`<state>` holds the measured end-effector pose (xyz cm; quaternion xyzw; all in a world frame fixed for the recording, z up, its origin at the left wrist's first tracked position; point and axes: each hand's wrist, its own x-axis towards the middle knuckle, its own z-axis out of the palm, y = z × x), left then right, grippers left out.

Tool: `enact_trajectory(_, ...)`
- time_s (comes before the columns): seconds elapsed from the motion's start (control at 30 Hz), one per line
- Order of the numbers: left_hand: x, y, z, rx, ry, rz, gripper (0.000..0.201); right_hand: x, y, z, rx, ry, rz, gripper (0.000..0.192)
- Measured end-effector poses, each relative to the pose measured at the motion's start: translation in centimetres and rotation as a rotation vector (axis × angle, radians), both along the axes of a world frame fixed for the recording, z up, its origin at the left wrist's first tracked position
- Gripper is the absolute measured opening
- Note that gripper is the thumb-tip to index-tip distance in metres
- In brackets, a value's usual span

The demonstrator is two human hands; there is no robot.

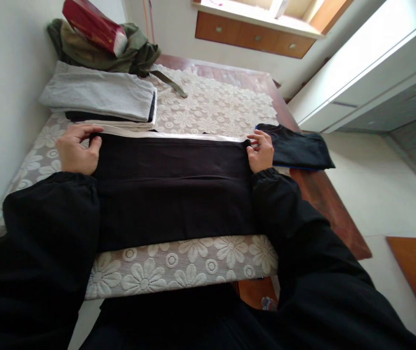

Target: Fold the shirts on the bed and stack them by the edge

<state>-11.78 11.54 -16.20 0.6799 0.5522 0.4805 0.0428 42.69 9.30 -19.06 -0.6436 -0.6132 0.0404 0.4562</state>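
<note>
Head view. Black folded garment (173,187) laid flat on a lace floral tablecloth (179,267) over a wooden table (324,194), directly in front of the wearer. Long axis running left to right across the view, parallel to the near table edge; far long edge lined up over a pale strip of cloth (164,132) showing just beyond it, near long edge close to the table's front. A faint horizontal crease visible across the middle.

Left hand (77,149) at the far left corner, thumb and fingers pinched narrow on the edge of the fabric. Right hand (261,151) at the far right corner, fingers likewise closed on the hem, palm resting on the cloth. Both forearms in black sleeves (47,228) flanking the short ends.

Handling, as judged: soft, limp, light knit or woven cloth; no stiffness of its own, likely to sag between two grip points and to drag slightly on the textured lace. Best taken by pinching at corners or along a hem, both ends at once, to keep the edges square.

Surroundings: stack of folded grey and dark clothes (100,95) beyond the left hand, well apart from the garment; olive bundle (95,51) with a red box (93,24) on top at the far left corner; a second dark folded piece (299,148) just beside the right hand, partly overhanging the table's right edge.
</note>
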Motion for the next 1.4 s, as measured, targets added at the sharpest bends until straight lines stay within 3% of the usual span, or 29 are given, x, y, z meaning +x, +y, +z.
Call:
enact_trajectory(0.17, 0.4, 0.4, 0.0, 0.022, -0.197, 0.05, 0.028, 0.4, 0.5, -0.1, 0.067, 0.121, 0.028, 0.042)
enact_trajectory(0.27, -0.1, 1.6, -0.4, 0.02, -0.353, 0.108, 0.042, 0.6, 1.0, -0.8, 0.072, 0.252, 0.014, 0.051)
enact_trajectory(0.37, -0.5, 2.2, -0.7, -0.105, -0.434, 0.133, 0.054, 0.8, 1.5, -1.5, 0.009, 0.335, 0.0, 0.054)
enact_trajectory(0.47, -0.4, 1.9, -0.8, -0.239, -0.398, 0.119, 0.039, 1.0, 1.5, -1.8, -0.039, 0.323, -0.029, 0.061)
enact_trajectory(0.63, 0.2, 1.2, -0.3, -0.2, -0.327, 0.189, 0.024, 0.8, 1.2, -1.3, -0.006, 0.259, -0.052, 0.04)
enact_trajectory(0.87, 0.3, 1.4, 0.4, -0.224, -0.366, 0.244, 0.025, 0.3, 0.6, -0.5, 0.116, 0.249, 0.007, 0.013)
enact_trajectory(1.0, 0.3, 0.9, 0.6, -0.259, -0.37, 0.206, 0.027, 0.2, 0.5, -0.3, 0.061, 0.3, 0.034, 0.016)
enact_trajectory(1.13, 0.3, 0.5, 0.9, -0.285, -0.379, 0.182, 0.027, -0.1, 0.5, -0.1, -0.007, 0.287, -0.049, 0.021)
enact_trajectory(1.27, 0.3, 0.5, 1.0, -0.283, -0.425, 0.149, 0.014, -0.2, 0.4, 0.0, 0.034, 0.28, -0.029, 0.015)
enact_trajectory(1.4, 0.1, 0.6, 0.9, -0.304, -0.48, 0.126, 0.019, 0.0, 0.3, 0.0, 0.066, 0.317, 0.028, 0.012)
